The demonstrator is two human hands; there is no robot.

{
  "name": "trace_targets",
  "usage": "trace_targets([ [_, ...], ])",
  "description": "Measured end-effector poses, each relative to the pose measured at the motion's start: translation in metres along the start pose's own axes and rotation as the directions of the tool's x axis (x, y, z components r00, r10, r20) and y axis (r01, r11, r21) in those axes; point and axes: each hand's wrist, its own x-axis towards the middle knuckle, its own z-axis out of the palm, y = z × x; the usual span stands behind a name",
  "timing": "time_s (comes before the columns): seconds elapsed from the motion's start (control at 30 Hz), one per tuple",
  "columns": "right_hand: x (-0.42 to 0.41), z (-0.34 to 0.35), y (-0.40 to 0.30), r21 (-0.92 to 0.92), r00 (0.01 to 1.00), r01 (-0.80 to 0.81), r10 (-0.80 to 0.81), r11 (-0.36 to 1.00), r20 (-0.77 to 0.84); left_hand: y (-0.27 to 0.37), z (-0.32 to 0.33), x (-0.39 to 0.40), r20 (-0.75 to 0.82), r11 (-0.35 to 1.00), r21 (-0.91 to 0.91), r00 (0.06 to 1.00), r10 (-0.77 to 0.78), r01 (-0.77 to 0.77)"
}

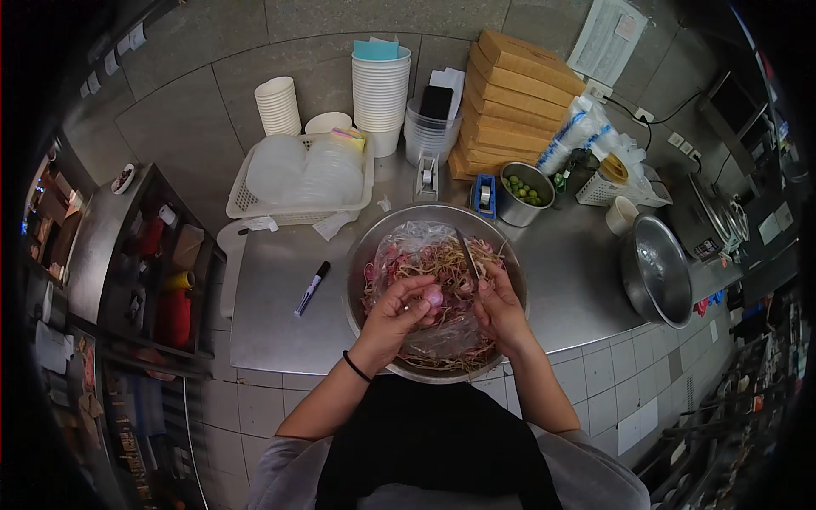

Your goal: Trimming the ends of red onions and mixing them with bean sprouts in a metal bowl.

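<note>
My left hand [400, 307] holds a small peeled shallot [433, 295], pink-purple, between thumb and fingers. Gripped in my right hand [500, 306] is a knife [467, 255], its dark blade slanting up and away to the left. Both hands are over a wide steel bowl [358, 268] at the counter's front edge. Dry stringy roots and pinkish skins [440, 258] fill much of the bowl. A clear plastic bag [440, 341] lies among them; what is under it is partly hidden.
Left of the bowl lies a marker pen [312, 289] on the steel counter [280, 338]. Behind stand a basket of plastic lids [239, 201], stacked paper tubs [381, 95], cardboard boxes [510, 108], a blue tape dispenser [484, 196] and a pot of green limes [524, 207]. An empty steel bowl [656, 271] tilts at right.
</note>
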Motion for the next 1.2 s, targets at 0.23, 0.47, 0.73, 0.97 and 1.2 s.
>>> trace_targets([
  [0.23,-0.016,0.018,0.007,-0.064,0.987,0.012,-0.002,0.998,0.159,-0.006,-0.005,0.007,-0.039,0.985,-0.161,0.998,0.051,-0.057],
  [0.47,-0.024,0.034,0.017,-0.032,0.970,0.043,-0.035,0.999,0.240,-0.005,-0.002,0.006,-0.073,0.976,-0.197,0.994,0.077,-0.090],
  [0.73,-0.025,0.041,0.013,-0.095,0.980,0.123,-0.106,0.988,0.168,-0.007,0.002,0.007,-0.030,0.923,0.214,0.942,0.333,-0.320],
  [0.97,-0.024,0.038,0.010,-0.181,0.979,0.175,-0.150,0.968,0.141,-0.005,0.004,0.005,-0.067,0.929,0.193,0.941,0.332,-0.315],
  [1.2,-0.029,0.040,0.017,-0.186,0.960,0.234,-0.197,0.954,0.198,-0.002,0.004,0.003,-0.113,0.947,0.142,0.945,0.306,-0.289],
])
